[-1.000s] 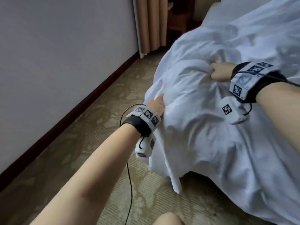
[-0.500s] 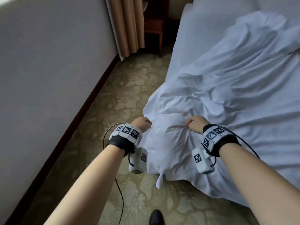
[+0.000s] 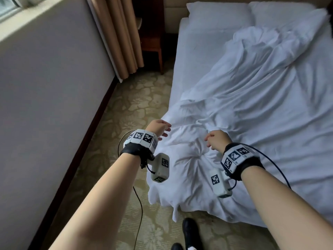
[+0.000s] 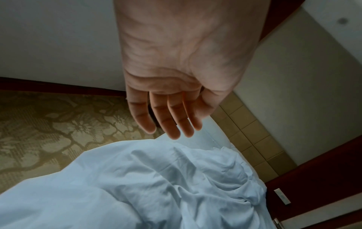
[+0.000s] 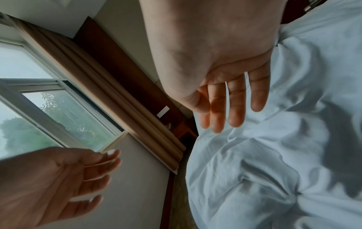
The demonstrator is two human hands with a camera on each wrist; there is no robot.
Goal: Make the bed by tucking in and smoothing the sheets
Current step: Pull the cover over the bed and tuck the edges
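The crumpled white cotton sheet (image 3: 243, 109) lies spread over the bed, its corner hanging at lower centre of the head view. Nothing is held: the left hand (image 3: 158, 128) and right hand (image 3: 215, 139) hover above it with fingers loosely spread. A pull-down seems finished; next, the hanging corner must be gripped and tucked under.

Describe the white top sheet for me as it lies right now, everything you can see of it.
The white top sheet looks like thin, soft cotton, heavily creased. It lies crumpled across the bed, bunched towards the pillows at the far right, with its near corner hanging off the mattress over the patterned carpet. It is neither tucked nor smoothed. Both the left hand and the right hand hover open above the near corner, neither gripping it.
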